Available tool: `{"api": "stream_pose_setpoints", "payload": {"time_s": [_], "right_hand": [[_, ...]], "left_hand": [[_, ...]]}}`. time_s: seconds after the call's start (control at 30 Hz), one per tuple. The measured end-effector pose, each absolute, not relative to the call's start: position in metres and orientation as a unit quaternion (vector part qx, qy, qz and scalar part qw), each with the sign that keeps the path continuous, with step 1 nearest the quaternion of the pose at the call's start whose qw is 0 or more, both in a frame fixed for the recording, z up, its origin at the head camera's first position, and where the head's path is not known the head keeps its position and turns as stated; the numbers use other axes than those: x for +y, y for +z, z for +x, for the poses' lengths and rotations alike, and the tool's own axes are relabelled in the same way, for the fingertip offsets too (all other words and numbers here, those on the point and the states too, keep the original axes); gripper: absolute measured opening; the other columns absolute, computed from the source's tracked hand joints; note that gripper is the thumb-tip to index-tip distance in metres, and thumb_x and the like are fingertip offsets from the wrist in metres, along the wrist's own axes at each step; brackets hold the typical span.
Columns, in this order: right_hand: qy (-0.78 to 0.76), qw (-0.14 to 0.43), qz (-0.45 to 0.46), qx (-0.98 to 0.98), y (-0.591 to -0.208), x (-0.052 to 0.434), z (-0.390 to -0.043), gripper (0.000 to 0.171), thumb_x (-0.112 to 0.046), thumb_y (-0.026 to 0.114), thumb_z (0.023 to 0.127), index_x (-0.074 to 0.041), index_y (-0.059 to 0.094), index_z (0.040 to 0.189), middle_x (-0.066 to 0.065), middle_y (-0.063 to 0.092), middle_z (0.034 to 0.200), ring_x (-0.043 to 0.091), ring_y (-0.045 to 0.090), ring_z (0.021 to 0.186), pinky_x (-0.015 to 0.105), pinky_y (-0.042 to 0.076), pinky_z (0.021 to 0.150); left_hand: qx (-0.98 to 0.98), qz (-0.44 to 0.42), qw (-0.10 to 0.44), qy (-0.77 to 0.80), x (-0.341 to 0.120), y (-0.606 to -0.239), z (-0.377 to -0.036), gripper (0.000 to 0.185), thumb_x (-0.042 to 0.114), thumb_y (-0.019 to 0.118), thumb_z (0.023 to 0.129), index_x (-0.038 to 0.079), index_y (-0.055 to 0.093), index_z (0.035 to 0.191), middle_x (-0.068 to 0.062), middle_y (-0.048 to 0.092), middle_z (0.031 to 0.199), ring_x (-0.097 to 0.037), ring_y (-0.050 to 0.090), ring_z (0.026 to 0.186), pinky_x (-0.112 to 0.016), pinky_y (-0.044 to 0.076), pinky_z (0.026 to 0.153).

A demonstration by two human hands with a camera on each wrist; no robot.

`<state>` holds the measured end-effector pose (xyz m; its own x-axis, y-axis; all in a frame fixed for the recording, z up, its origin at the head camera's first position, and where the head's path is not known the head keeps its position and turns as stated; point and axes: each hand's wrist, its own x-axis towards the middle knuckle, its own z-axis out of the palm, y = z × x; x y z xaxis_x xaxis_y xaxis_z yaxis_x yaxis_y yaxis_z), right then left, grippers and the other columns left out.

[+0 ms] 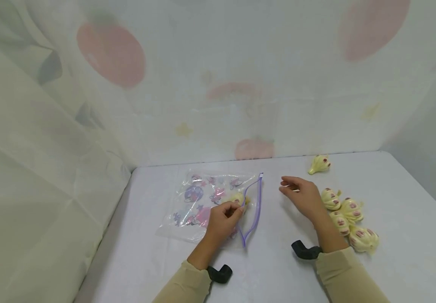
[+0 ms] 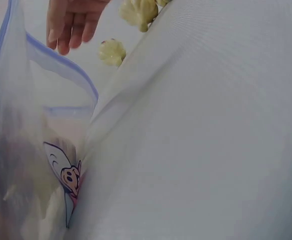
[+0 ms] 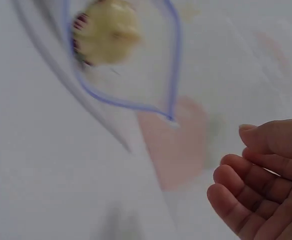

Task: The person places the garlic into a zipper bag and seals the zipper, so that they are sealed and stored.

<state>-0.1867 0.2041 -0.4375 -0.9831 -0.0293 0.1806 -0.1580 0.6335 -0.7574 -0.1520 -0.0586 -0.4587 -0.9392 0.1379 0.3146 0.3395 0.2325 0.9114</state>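
A clear zip bag (image 1: pixel 182 219) with cartoon prints lies on the table, its purple-edged mouth spread toward the right. At the near lip of that mouth, my left hand (image 1: pixel 219 221) pinches the plastic between thumb and fingers. Just inside the opening sits a pale yellow garlic bulb (image 3: pixel 108 35) with purplish marks, partly hidden by the left hand in the head view. To the right of the bag, my right hand (image 1: pixel 302 197) is held apart from it, fingers loosely bent and holding nothing. In the right wrist view its fingers (image 3: pixel 236 185) show no contact with the bag.
Several more garlic bulbs (image 1: pixel 350 209) cluster on the right, beside the right wrist. Another garlic bulb (image 1: pixel 319 164) lies alone near the back edge of the white table (image 1: pixel 407 219). A printed cloth (image 1: pixel 203 113) hangs behind the table, and a pale cloth (image 1: pixel 32 189) hangs at the left.
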Motion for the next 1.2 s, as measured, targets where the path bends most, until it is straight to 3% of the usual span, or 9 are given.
{"api": "stream_pose_setpoints", "payload": {"time_s": [0.3, 0.53, 0.67, 0.77, 0.87, 0.93, 1.0, 1.2], "right_hand": [[0.363, 0.06, 0.013, -0.93, -0.407, 0.265, -0.172, 0.056, -0.041, 0.058, 0.098, -0.004, 0.053, 0.139, 0.019, 0.064, 0.125, 0.037, 0.059, 0.113, 0.046, 0.05, 0.083], [0.333, -0.014, -0.014, -0.943, -0.403, 0.299, -0.165, 0.073, -0.046, 0.059, 0.096, 0.002, 0.04, 0.146, 0.03, 0.048, 0.14, 0.049, 0.045, 0.125, 0.06, 0.044, 0.09], [0.325, -0.036, -0.037, -0.944, -0.4, 0.311, -0.165, 0.08, -0.048, 0.061, 0.094, 0.001, 0.033, 0.15, 0.037, 0.036, 0.144, 0.055, 0.042, 0.122, 0.05, 0.053, 0.072], [0.324, -0.037, -0.06, -0.943, -0.401, 0.315, -0.165, 0.081, -0.046, 0.063, 0.093, 0.001, 0.031, 0.151, 0.04, 0.029, 0.146, 0.053, 0.045, 0.113, 0.043, 0.053, 0.059], [0.306, -0.065, -0.074, -0.947, -0.404, 0.317, -0.167, 0.083, -0.046, 0.063, 0.092, 0.004, 0.029, 0.15, 0.042, 0.027, 0.145, 0.053, 0.046, 0.112, 0.053, 0.053, 0.071], [0.291, -0.097, -0.076, -0.949, -0.406, 0.317, -0.169, 0.086, -0.048, 0.063, 0.091, 0.006, 0.028, 0.149, 0.042, 0.029, 0.144, 0.055, 0.045, 0.115, 0.061, 0.047, 0.084], [0.284, -0.122, -0.077, -0.948, -0.409, 0.316, -0.17, 0.088, -0.049, 0.063, 0.09, 0.006, 0.028, 0.149, 0.04, 0.032, 0.144, 0.06, 0.037, 0.124, 0.068, 0.04, 0.092], [0.262, -0.115, -0.059, -0.956, -0.42, 0.305, -0.176, 0.082, -0.045, 0.067, 0.087, 0.005, 0.038, 0.145, 0.039, 0.039, 0.141, 0.069, 0.024, 0.123, 0.074, 0.029, 0.095]], "left_hand": [[-0.781, -0.157, 0.086, -0.599, -0.059, -0.456, -0.15, 0.006, -0.001, 0.07, 0.086, -0.006, 0.07, 0.084, -0.014, 0.065, 0.072, -0.004, 0.049, 0.062, -0.015, 0.042, 0.057], [-0.784, -0.155, 0.08, -0.595, -0.059, -0.459, -0.149, 0.006, 0.001, 0.07, 0.087, -0.004, 0.071, 0.085, -0.013, 0.065, 0.072, -0.003, 0.049, 0.062, -0.016, 0.043, 0.057], [-0.782, -0.16, 0.087, -0.596, -0.059, -0.458, -0.151, 0.008, 0.003, 0.071, 0.087, -0.005, 0.071, 0.085, -0.013, 0.065, 0.071, -0.003, 0.048, 0.062, -0.016, 0.043, 0.056], [-0.781, -0.163, 0.089, -0.597, -0.059, -0.458, -0.151, 0.007, 0.002, 0.071, 0.087, -0.005, 0.07, 0.084, -0.013, 0.064, 0.071, -0.003, 0.048, 0.061, -0.015, 0.042, 0.055], [-0.781, -0.163, 0.089, -0.597, -0.059, -0.457, -0.151, 0.005, 0.0, 0.071, 0.086, -0.005, 0.071, 0.084, -0.013, 0.065, 0.071, -0.003, 0.048, 0.061, -0.015, 0.042, 0.055], [-0.781, -0.161, 0.088, -0.597, -0.059, -0.456, -0.15, 0.005, 0.0, 0.071, 0.086, -0.005, 0.07, 0.084, -0.014, 0.065, 0.071, -0.003, 0.048, 0.061, -0.015, 0.042, 0.056], [-0.78, -0.158, 0.086, -0.599, -0.059, -0.456, -0.15, 0.005, 0.0, 0.07, 0.087, -0.005, 0.07, 0.085, -0.014, 0.065, 0.072, -0.003, 0.048, 0.062, -0.015, 0.042, 0.056], [-0.781, -0.155, 0.087, -0.598, -0.058, -0.459, -0.151, 0.005, 0.0, 0.071, 0.086, -0.004, 0.071, 0.084, -0.011, 0.065, 0.072, -0.003, 0.048, 0.062, -0.014, 0.042, 0.057]]}}
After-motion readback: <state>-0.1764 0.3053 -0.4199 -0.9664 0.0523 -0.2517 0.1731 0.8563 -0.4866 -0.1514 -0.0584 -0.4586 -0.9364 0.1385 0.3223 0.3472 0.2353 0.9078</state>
